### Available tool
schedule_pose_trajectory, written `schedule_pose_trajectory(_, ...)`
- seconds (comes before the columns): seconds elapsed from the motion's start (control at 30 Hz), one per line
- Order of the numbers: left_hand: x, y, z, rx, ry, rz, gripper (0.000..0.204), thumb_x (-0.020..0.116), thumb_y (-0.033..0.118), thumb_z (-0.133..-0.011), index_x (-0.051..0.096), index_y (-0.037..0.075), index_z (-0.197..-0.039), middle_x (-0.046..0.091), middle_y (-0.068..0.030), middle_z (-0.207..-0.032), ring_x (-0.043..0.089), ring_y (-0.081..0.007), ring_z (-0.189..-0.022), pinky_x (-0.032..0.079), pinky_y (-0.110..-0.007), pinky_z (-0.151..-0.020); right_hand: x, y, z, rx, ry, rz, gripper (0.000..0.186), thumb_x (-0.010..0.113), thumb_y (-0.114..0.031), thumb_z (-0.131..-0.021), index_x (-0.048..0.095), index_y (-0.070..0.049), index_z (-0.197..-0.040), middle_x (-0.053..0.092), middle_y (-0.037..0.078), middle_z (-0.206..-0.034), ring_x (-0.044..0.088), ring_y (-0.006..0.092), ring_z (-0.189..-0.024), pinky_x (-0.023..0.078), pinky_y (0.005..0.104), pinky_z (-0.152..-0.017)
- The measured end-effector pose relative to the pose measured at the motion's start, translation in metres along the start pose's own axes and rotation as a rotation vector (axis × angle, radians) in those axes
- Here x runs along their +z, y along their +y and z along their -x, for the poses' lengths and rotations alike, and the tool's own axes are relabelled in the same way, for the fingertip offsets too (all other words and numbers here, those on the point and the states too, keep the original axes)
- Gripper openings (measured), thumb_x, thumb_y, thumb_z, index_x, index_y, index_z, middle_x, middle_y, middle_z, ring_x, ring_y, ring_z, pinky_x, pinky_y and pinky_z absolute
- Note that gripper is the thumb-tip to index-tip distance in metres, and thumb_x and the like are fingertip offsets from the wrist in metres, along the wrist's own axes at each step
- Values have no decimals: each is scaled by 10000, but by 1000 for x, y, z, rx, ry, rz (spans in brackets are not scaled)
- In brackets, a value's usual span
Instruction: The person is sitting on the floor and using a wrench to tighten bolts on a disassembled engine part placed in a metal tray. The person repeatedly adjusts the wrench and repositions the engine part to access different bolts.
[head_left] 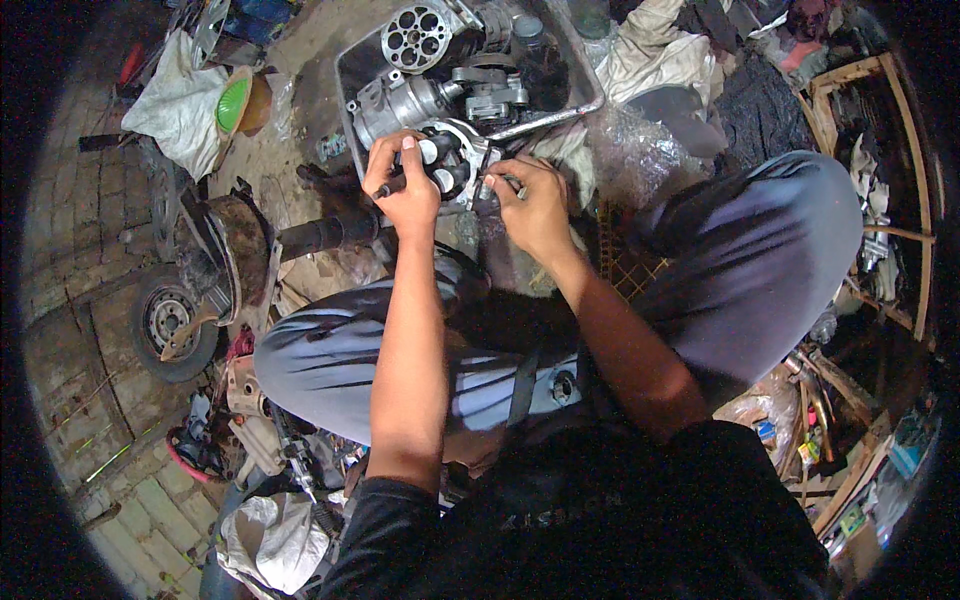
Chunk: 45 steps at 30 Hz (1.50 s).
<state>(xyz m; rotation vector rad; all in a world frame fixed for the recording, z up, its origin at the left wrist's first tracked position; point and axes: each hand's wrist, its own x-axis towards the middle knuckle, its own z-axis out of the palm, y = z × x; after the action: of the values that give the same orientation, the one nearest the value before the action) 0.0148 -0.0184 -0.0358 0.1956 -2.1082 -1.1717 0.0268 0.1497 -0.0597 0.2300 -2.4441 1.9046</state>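
Note:
A round metal housing point(455, 160) with dark openings and round, piston-like ends inside is between my hands, at the near edge of a metal tray point(603, 98). My left hand point(407, 190) is closed round the housing's left side. A short dark rod point(388, 187) sticks out from under that hand's fingers. My right hand point(537, 207) pinches at the housing's right rim; a small thin piece shows at its fingertips, too small to name. In the tray behind lie a silver cylindrical housing point(402, 108), a round plate with holes point(416, 38) and a clamp-like metal part point(492, 92).
A wheel with a tyre point(170, 322) lies at the left on brick paving point(70, 250). White sacks point(178, 105) and a green bowl-like thing point(233, 103) are at the far left. Clear plastic wrap point(645, 150) lies right of the tray. A wooden frame point(915, 150) borders the right.

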Motion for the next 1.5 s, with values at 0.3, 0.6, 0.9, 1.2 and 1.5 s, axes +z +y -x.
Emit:
schedule_pose_trajectory(0.3, 1, 0, -13, -137, -23, 3, 151, 627, 34, -938, 659, -76, -840, 695, -121, -847, 636, -211, -810, 484, -322, -805, -3, -3, -4, -108, -5, 48, 75, 734, -85, -867, 734, -31, -918, 701, 141, -916, 620, 385, -894, 482, 461, -847)
schedule_pose_trajectory(0.6, 4, 2, -23, -219, -35, 59, 160, 653, 47, -939, 657, -71, -832, 665, -64, -788, 588, -145, -777, 456, -308, -742, -4, -4, -6, -132, 26, 41, 44, 725, -72, -867, 733, -48, -903, 692, 129, -898, 606, 380, -883, 471, 459, -820)
schedule_pose_trajectory(0.9, 5, 3, -28, -218, -36, -7, 178, 669, 74, -940, 677, -65, -829, 667, -37, -778, 557, -113, -747, 437, -289, -703, 1, -6, -7, -176, 67, 41, 52, 722, -58, -864, 731, -47, -914, 693, 130, -899, 607, 383, -855, 471, 473, -814)
schedule_pose_trajectory(1.2, 4, 5, -30, -355, -42, -29, 197, 735, 145, -916, 722, -45, -866, 697, -56, -834, 583, -154, -773, 470, -323, -777, 4, -4, -9, -182, 99, 83, 70, 725, -47, -851, 730, -49, -920, 698, 130, -907, 612, 379, -849, 477, 465, -802)
schedule_pose_trajectory(1.5, 7, 4, -30, -285, -28, -4, 166, 693, 89, -937, 698, -50, -846, 678, -24, -761, 557, -103, -713, 442, -296, -667, 6, -7, -10, -164, 123, 124, 57, 726, -46, -846, 734, -35, -902, 707, 126, -887, 614, 380, -854, 487, 473, -805)
